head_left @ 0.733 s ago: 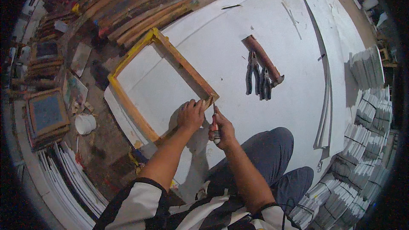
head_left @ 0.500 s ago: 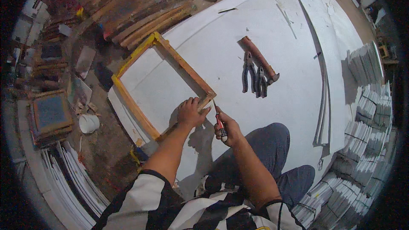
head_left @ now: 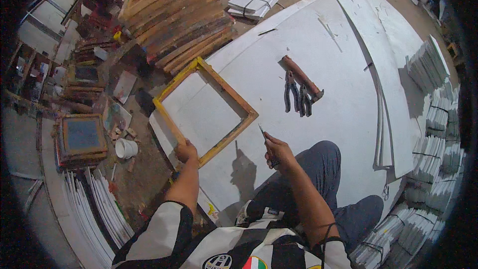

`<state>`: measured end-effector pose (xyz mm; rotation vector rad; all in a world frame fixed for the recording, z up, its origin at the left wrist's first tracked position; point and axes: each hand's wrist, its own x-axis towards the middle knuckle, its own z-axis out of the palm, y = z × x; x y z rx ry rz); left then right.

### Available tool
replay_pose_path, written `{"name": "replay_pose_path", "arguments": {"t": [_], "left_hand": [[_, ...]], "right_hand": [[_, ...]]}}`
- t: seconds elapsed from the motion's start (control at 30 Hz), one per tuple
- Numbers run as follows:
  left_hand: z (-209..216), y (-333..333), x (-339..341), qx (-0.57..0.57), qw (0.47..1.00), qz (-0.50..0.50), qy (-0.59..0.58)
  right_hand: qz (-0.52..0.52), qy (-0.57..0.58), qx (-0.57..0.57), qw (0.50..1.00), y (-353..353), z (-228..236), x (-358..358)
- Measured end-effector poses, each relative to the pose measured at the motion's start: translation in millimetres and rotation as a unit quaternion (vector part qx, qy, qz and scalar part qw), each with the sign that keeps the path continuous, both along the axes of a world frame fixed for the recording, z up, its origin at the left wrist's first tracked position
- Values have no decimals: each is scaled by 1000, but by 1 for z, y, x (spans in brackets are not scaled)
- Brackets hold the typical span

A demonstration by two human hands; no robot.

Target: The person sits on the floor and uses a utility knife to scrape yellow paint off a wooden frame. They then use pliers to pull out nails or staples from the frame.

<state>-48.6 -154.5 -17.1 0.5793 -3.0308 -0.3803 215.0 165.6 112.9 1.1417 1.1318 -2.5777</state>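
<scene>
A wooden frame point(head_left: 226, 86), its far-left edges smeared yellow, lies on white sheets left of centre. My left hand point(head_left: 185, 152) is closed around the frame's near-left side, close to the near corner. In my right hand point(head_left: 280, 151) is a slim hand tool point(head_left: 262, 130) with a narrow metal blade pointing up and away; my fingers hide most of its handle. The blade's tip stands apart from the frame's right corner. Farther right, a wooden-handled hammer point(head_left: 300, 75) lies beside two pairs of dark-handled pliers point(head_left: 291, 89).
White sheets point(head_left: 343, 114) cover the work area, with long cut strips point(head_left: 381, 119) at right. Bundled white stacks point(head_left: 430, 152) line the right side. Old wooden frames point(head_left: 174, 17) are piled at far left. A white bucket point(head_left: 126, 148) stands on the floor at left.
My left hand has shifted from the frame's near side by the right corner to its near-left side. The tool in my right hand has drawn away from that corner.
</scene>
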Motion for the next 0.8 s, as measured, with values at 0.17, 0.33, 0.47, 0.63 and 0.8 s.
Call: {"name": "replay_pose_path", "arguments": {"t": [0.17, 0.33, 0.47, 0.63, 0.8], "left_hand": [[-20, 4, 8, 161, 975, 16, 151], [-53, -21, 29, 158, 979, -39, 122], [-35, 17, 70, 146, 986, -50, 70], [4, 67, 118, -141, 943, -253, 161], [49, 98, 151, -63, 778, -623, -49]], "right_hand": [[4, -14, 48, 999, 3, -1, 3], [22, -1, 86, 996, 6, -48, 6], [-12, -61, 125, 990, 8, -29, 22], [-39, -98, 175, 979, 30, -5, 39], [-31, -79, 160, 983, 30, 2, 30]]}}
